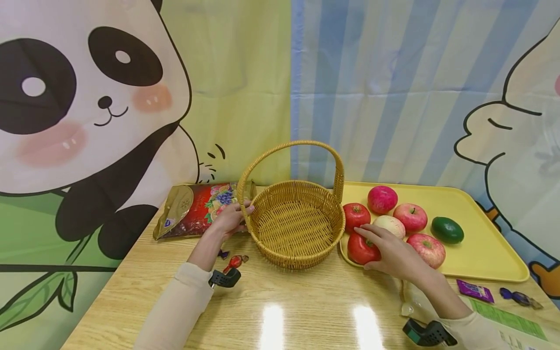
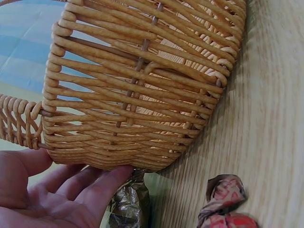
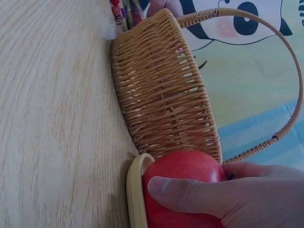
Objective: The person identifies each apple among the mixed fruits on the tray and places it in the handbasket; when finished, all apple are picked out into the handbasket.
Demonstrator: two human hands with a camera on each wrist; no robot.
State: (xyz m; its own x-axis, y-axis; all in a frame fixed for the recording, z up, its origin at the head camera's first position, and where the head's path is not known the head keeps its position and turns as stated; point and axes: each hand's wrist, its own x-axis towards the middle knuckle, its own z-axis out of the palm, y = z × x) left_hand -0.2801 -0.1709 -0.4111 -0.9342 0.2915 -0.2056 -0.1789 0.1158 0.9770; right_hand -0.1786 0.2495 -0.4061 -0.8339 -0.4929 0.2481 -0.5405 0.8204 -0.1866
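Observation:
A round woven wicker basket [image 1: 297,223] with a tall hoop handle stands on the wooden table, its inside bare. At its left side my left hand [image 1: 229,218] holds the basket by the rim near the handle's foot, fingers against the weave [image 2: 123,95]. My right hand [image 1: 389,248] grips a red apple [image 1: 362,249] at the left front corner of a yellow tray [image 1: 490,243]. The thumb lies across the apple [image 3: 185,166], whose short stem shows beside the fingers. Close behind it on the tray sits another red fruit [image 1: 355,216].
The tray also bears a crimson fruit [image 1: 382,199], a pale round fruit [image 1: 389,225], pinkish apples [image 1: 410,217] and a dark green fruit [image 1: 447,230]. Behind my left hand lies a red-and-gold bag [image 1: 197,209]. Wrapped candies [image 1: 235,263] lie in front; a purple packet [image 1: 475,290] lies at right.

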